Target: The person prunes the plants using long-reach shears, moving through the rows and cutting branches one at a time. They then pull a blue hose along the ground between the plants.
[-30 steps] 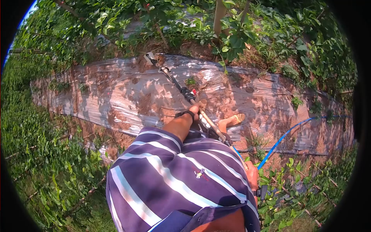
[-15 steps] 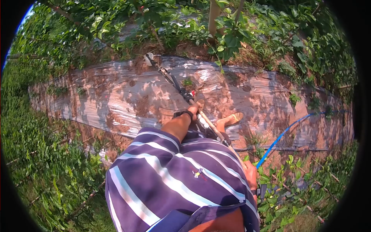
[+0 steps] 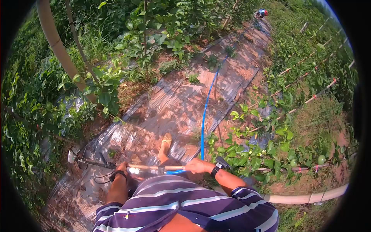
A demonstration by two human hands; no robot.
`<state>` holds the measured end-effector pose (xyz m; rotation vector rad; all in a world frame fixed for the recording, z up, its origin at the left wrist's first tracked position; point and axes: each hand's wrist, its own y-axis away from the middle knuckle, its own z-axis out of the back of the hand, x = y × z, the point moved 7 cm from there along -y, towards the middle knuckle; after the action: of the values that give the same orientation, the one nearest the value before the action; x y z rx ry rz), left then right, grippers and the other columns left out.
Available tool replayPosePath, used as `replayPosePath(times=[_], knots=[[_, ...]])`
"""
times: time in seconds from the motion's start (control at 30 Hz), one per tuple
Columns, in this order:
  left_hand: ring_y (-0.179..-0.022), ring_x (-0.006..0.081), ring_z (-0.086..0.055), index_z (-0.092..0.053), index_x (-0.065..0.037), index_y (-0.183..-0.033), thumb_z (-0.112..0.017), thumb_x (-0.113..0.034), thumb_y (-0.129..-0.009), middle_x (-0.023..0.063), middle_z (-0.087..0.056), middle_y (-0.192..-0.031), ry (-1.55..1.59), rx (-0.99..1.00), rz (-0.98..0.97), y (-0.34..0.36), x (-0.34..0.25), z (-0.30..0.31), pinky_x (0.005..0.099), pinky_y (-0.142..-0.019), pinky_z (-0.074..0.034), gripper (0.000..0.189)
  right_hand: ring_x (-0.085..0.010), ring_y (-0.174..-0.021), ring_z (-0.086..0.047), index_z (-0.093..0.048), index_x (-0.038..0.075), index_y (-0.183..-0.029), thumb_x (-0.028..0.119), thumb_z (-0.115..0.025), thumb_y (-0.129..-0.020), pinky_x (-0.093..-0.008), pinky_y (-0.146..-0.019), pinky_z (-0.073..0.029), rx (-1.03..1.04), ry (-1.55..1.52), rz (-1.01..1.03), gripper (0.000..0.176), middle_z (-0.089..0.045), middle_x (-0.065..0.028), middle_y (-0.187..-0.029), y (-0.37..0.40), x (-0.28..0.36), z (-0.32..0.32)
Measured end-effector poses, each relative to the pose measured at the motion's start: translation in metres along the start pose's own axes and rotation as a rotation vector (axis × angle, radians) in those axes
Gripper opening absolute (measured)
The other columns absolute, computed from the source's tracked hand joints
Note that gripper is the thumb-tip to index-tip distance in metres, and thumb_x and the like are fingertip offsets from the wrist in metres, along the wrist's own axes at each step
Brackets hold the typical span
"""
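A long wooden pole (image 3: 148, 167) lies crosswise in front of my striped shirt. My left hand (image 3: 122, 168) is closed around it near the dark fittings (image 3: 109, 165). My right hand (image 3: 197, 166) grips its other end, where the blue hose (image 3: 204, 120) passes close by; the fingers partly hide that spot. White pipe (image 3: 135, 171) runs along the pole between my hands. At the far left tip is a small white head (image 3: 71, 156), near the plants. A thin black cord (image 3: 103, 179) loops below my left wrist.
Plastic sheeting with soil on it (image 3: 162, 104) covers the path, and the hose runs along it. Leafy vines flank both sides, with a thick post (image 3: 58, 42) at left and thin poles (image 3: 309, 99) at right. Far up the path, a person (image 3: 261, 13) is bent low.
My view has swung to the right, so the path now runs up and away. The pole has gone from slanting to nearly level across my front. Both hands stay closed on it.
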<state>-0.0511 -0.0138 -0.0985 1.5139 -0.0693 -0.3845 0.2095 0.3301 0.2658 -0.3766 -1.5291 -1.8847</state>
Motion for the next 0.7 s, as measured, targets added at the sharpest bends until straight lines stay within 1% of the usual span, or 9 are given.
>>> replayPosePath(times=[0.13, 0.3, 0.43, 0.47, 0.5, 0.53, 0.57, 0.63, 0.7], knots=[[-0.066, 0.0273, -0.062, -0.06, -0.004, -0.079, -0.062, -0.016, -0.084, 0.011, -0.061, -0.076, -0.058, -0.028, -0.045, 0.004, -0.009, -0.002, 0.0445, -0.06, -0.055, 0.013, -0.0111, -0.046, -0.051, -0.065, 0.006, -0.075, 0.049, -0.052, -0.095, -0.0297, -0.044, -0.04, 0.106, -0.073, -0.048, 0.049, -0.058, -0.0017, -0.056, -0.012, -0.024, -0.003], [-0.067, 0.0297, -0.062, -0.058, -0.003, -0.078, -0.06, -0.01, -0.08, 0.0119, -0.059, -0.076, -0.058, -0.073, -0.053, 0.048, -0.019, -0.004, 0.0458, -0.06, -0.055, 0.007, -0.0106, -0.048, -0.052, -0.066, 0.006, -0.079, 0.048, -0.052, -0.095, -0.0303, -0.046, -0.042, 0.187, -0.11, -0.119, 0.047, -0.058, -0.0013, -0.058, -0.017, -0.042, -0.007], [-0.062, 0.0279, -0.056, -0.051, -0.006, -0.068, -0.055, -0.01, -0.073, 0.0088, -0.053, -0.07, 0.122, -0.056, -0.039, 0.004, -0.008, 0.018, 0.0477, -0.064, -0.053, 0.008, -0.0261, -0.064, -0.061, -0.066, 0.006, -0.083, 0.052, -0.055, -0.091, -0.0403, -0.058, -0.045, 0.023, 0.146, 0.05, 0.049, -0.064, -0.0104, -0.068, -0.015, -0.027, -0.001], [-0.061, 0.028, -0.054, -0.048, -0.008, -0.068, -0.055, -0.012, -0.074, 0.0077, -0.051, -0.068, 0.187, 0.047, 0.007, 0.011, -0.006, 0.014, 0.0484, -0.066, -0.052, 0.011, -0.0322, -0.07, -0.063, -0.067, 0.006, -0.083, 0.054, -0.056, -0.089, -0.044, -0.062, -0.045, -0.072, 0.3, 0.145, 0.05, -0.065, -0.014, -0.073, -0.011, -0.02, 0.003], [-0.061, 0.0282, -0.052, -0.045, -0.01, -0.067, -0.056, -0.015, -0.074, 0.0067, -0.048, -0.067, 0.252, 0.151, 0.052, 0.022, -0.004, 0.013, 0.0491, -0.068, -0.051, 0.014, -0.0322, -0.07, -0.063, -0.067, 0.006, -0.083, 0.054, -0.056, -0.089, -0.044, -0.062, -0.045, -0.077, 0.305, 0.147, 0.05, -0.065, -0.014, -0.073, -0.008, -0.017, 0.003], [-0.066, 0.0293, -0.052, -0.044, -0.012, -0.068, -0.055, -0.019, -0.075, 0.0059, -0.048, -0.067, 0.311, 0.115, 0.081, 0.072, -0.012, -0.003, 0.0501, -0.075, -0.049, 0.015, -0.0359, -0.073, -0.063, -0.066, 0.006, -0.083, 0.055, -0.056, -0.087, -0.0461, -0.063, -0.045, -0.11, 0.317, 0.129, 0.051, -0.065, -0.0161, -0.076, -0.004, -0.013, 0.005], [-0.079, 0.0269, -0.051, -0.053, -0.011, -0.08, -0.058, -0.028, -0.081, 0.0069, -0.051, -0.081, 0.409, 0.237, -0.009, 0.033, -0.001, 0.004, 0.0501, -0.078, -0.046, 0.017, -0.0395, -0.076, -0.063, -0.066, 0.006, -0.083, 0.057, -0.057, -0.086, -0.0482, -0.064, -0.045, -0.143, 0.33, 0.11, 0.052, -0.066, -0.0183, -0.08, 0.0, -0.007, 0.008], [-0.083, 0.0281, -0.053, -0.052, -0.011, -0.086, -0.06, -0.031, -0.08, 0.0065, -0.051, -0.082, 0.525, 0.173, -0.103, 0.017, 0.0, 0.009, 0.0464, -0.086, -0.046, 0.022, -0.0388, -0.075, -0.063, -0.065, 0.006, -0.083, 0.056, -0.059, -0.085, -0.0483, -0.064, -0.045, -0.144, 0.346, 0.084, 0.05, -0.066, -0.0173, -0.079, 0.007, 0.008, 0.012], [-0.086, 0.028, -0.053, -0.052, -0.011, -0.087, -0.061, -0.031, -0.08, 0.0064, -0.052, -0.083, 0.512, 0.135, -0.055, 0.022, 0.0, 0.003, 0.0444, -0.088, -0.046, 0.024, -0.0394, -0.075, -0.063, -0.065, 0.007, -0.083, 0.055, -0.061, -0.084, -0.0486, -0.063, -0.045, -0.197, 0.39, 0.095, 0.049, -0.066, -0.0173, -0.079, 0.011, 0.016, 0.012]])
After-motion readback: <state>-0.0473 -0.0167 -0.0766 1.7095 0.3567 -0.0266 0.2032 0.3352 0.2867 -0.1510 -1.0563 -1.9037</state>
